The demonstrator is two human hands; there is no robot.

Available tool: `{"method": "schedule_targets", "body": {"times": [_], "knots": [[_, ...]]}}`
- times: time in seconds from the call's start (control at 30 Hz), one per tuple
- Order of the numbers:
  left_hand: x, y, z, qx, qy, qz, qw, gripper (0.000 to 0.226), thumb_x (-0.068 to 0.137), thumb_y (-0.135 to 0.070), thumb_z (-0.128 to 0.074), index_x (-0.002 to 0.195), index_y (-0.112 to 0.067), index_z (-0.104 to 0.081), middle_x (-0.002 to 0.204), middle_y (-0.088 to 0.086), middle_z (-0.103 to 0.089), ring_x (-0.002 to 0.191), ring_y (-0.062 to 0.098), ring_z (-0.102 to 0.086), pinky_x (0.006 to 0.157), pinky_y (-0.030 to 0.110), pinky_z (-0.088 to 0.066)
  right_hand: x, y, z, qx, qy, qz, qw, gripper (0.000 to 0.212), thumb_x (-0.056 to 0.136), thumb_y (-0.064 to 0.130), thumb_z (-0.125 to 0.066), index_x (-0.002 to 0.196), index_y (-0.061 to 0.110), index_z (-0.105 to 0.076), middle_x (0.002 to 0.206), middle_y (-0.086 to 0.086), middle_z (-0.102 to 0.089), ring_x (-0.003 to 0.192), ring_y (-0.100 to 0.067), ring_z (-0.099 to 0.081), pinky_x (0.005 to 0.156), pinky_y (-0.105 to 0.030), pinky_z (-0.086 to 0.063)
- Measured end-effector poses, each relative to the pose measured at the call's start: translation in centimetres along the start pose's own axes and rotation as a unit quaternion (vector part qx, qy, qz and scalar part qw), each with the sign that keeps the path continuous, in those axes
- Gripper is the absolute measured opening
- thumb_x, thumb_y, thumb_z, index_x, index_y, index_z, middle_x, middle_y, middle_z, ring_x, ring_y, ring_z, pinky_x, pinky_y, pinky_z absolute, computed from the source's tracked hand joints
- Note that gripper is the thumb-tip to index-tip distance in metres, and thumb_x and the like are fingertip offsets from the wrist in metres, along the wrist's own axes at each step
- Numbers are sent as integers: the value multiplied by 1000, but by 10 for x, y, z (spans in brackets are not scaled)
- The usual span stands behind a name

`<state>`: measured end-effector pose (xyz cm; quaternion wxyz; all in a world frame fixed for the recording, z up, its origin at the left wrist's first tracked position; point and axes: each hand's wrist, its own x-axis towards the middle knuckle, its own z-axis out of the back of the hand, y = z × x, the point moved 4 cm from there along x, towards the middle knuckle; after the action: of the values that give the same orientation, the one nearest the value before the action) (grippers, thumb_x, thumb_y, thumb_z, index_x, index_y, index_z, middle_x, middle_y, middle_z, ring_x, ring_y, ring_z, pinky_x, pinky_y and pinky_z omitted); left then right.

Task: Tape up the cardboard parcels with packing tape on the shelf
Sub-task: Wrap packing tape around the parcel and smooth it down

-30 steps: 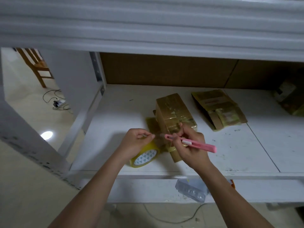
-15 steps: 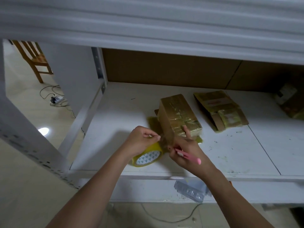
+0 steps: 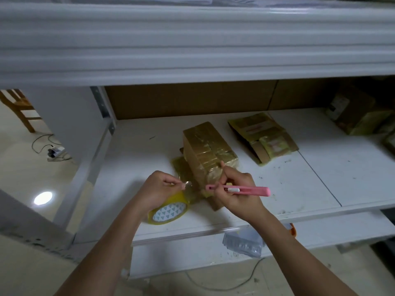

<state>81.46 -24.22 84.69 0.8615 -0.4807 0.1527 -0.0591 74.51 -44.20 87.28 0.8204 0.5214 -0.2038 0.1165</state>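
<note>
A cardboard parcel wrapped in yellowish tape stands on the white shelf. My left hand pinches the free end of the clear tape, above the yellow tape roll that lies by the shelf's front edge. My right hand grips a pink utility knife, held level just in front of the parcel's near end, its tip pointing left toward the stretched tape. A second, flatter taped parcel lies to the right.
More parcels sit at the far right in shadow. The upper shelf beam hangs low overhead. A plastic packet and an orange object lie on the lower shelf. A wooden chair and a power strip are on the floor, left.
My right hand has swung the pink knife from pointing down-right back to level, tip toward the tape. My left hand still pinches the tape end; the view shifted slightly.
</note>
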Motion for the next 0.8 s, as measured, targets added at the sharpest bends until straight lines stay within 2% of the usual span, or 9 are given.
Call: {"method": "schedule_targets", "body": {"times": [0.07,0.13,0.2,0.27,0.33,0.5,0.6,0.7,0.8], "knots": [[1,2,2,4,-5,2,1000,8,83,-29,-77,76,-30,-75,76,-11,-74,72,6,-70,68,25,-54,-10,3,17,11,-40,18,999,22,78,20,-57,63,8,-48,49,8,-49,45,-25,-55,108,-30,-43],[0,3,2,9,-10,3,1000,8,83,-28,-77,76,-30,-75,77,-10,-74,73,8,-70,70,27,-56,-22,-1,36,11,-95,26,995,17,80,15,-60,66,13,-52,56,4,-59,71,-28,-72,91,-30,-55],[-1,2,0,14,-18,7,1000,7,83,-30,-76,76,-30,-75,80,-9,-74,76,10,-70,73,30,-57,-33,-16,56,-32,-175,-13,984,15,83,10,-62,69,12,-55,65,10,-65,96,-8,-71,73,-19,-56],[-1,3,-1,18,-29,9,999,6,83,-32,-76,78,-29,-76,82,-9,-74,77,11,-70,74,32,-57,-40,-38,76,-126,-224,-70,964,12,87,10,-61,79,17,-56,73,11,-65,89,2,-67,63,-14,-49],[-2,2,-2,18,-36,10,999,6,82,-33,-77,78,-28,-77,81,-8,-75,76,12,-71,74,33,-57,-43,-68,91,-233,-189,-114,947,5,91,12,-62,94,15,-61,85,2,-61,85,-14,-60,61,-21,-38],[-6,-1,-4,18,-45,6,999,5,83,-28,-76,80,-25,-77,78,-3,-75,73,17,-72,68,31,-56,-45,-136,104,-397,-6,-252,882,61,68,-9,-71,127,-4,-57,105,-23,-53,101,-40,-46,73,-37,-39],[-10,4,0,8,-58,6,998,5,85,-26,-75,81,-23,-77,80,-3,-75,76,18,-72,70,32,-58,-46,-132,100,-421,-38,-249,871,57,77,-10,-57,134,0,-55,114,-28,-53,103,-45,-46,78,-45,-44],[-17,5,2,2,-79,-3,997,10,87,-21,-73,78,-26,-75,76,-10,-74,72,11,-71,63,22,-54,-49,-87,71,-353,-77,-133,923,37,82,-7,-60,115,6,-68,108,-17,-61,96,-35,-55,75,-39,-49],[-21,8,3,7,-92,-16,996,9,87,-20,-72,80,-23,-76,77,-10,-74,70,6,-70,57,13,-50,-54,-37,6,-163,53,-49,984,14,90,15,-59,94,13,-72,85,0,-65,80,-13,-57,69,-29,-47]]}}
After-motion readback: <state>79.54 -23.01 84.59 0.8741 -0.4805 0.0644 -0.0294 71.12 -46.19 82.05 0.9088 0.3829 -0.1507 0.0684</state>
